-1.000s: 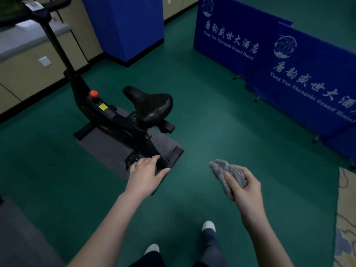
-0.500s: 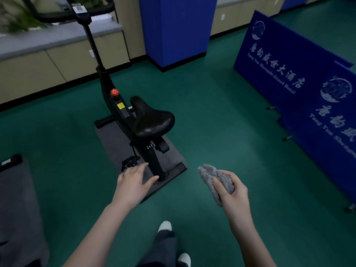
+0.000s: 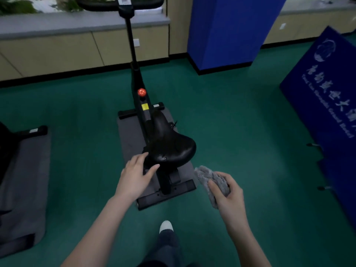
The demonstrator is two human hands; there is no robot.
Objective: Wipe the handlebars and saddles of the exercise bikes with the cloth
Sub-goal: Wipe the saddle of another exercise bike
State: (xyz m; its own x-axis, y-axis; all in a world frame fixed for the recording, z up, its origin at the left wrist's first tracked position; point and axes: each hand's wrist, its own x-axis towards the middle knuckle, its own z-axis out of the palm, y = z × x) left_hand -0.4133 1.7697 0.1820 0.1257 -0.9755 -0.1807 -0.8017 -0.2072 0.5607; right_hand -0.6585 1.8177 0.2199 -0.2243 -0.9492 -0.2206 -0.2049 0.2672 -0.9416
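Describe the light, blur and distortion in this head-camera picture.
Head view: dim and underexposed, so the black padded saddle shows little detail beyond small glints near its rear edge. Head view: blur smears the lettering on the blue fabric banner. Head view: wide-angle distortion bends the grey counter ledge; the left hand and the grey fluffy cloth in the right hand look sharp.

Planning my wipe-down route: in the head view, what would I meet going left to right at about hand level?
gray mat → left hand → saddle → cloth → right hand → blue banner
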